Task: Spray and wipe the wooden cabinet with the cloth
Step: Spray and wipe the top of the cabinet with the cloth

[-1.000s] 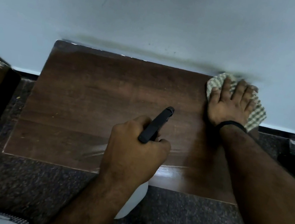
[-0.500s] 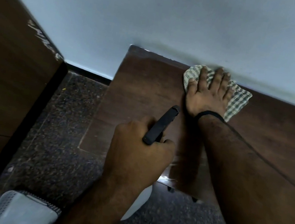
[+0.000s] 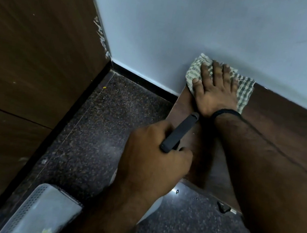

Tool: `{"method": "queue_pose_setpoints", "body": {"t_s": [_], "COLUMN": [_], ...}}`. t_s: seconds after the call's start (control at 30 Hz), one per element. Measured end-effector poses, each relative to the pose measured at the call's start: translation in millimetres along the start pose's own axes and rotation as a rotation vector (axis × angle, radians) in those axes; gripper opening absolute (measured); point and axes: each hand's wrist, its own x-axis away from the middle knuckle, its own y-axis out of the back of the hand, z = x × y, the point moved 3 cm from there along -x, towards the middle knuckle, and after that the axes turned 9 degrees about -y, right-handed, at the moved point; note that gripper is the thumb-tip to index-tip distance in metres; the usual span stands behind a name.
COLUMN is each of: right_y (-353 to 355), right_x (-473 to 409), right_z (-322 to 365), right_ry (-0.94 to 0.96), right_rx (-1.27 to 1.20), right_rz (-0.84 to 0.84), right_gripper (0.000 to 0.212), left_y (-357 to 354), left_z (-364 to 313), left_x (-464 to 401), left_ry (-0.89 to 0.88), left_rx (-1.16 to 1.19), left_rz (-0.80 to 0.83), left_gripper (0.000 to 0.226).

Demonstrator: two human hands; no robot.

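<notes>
The right hand (image 3: 215, 90), fingers flat, has slid the cloth (image 3: 244, 90) to the cabinet (image 3: 288, 136) corner, probably finishing that edge, while the left hand (image 3: 152, 163) is gripping the spray bottle (image 3: 179, 131).

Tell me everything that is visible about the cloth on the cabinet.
The cloth is a thin woven fabric, pale cream with a dark green check pattern. It lies crumpled and partly folded at the back left corner of the wooden cabinet top, against the wall. The right hand presses flat on it with spread fingers, covering its middle; its edges show on both sides of the hand.
</notes>
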Motion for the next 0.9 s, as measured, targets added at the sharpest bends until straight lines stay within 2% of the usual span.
{"method": "queue_pose_setpoints", "body": {"t_s": [0.23,0.57,0.9], "right_y": [-10.9,-31.6,-47.5], "right_x": [36.4,126.7,192.2], "right_z": [14.8,28.1,-26.2], "right_ry": [0.131,0.265,0.474], "right_rx": [0.043,0.035,0.098], "right_rz": [-0.020,0.011,0.005], "right_gripper": [0.058,0.063,0.064], "left_y": [16.1,6.5,-47.0], "left_z": [27.0,23.6,-8.6], "left_x": [23.2,61.2,105.6], "left_ry": [0.027,0.030,0.021], "left_rx": [-0.057,-0.098,-0.060], "left_rz": [-0.029,-0.035,0.034], "left_gripper": [0.024,0.018,0.017]}}
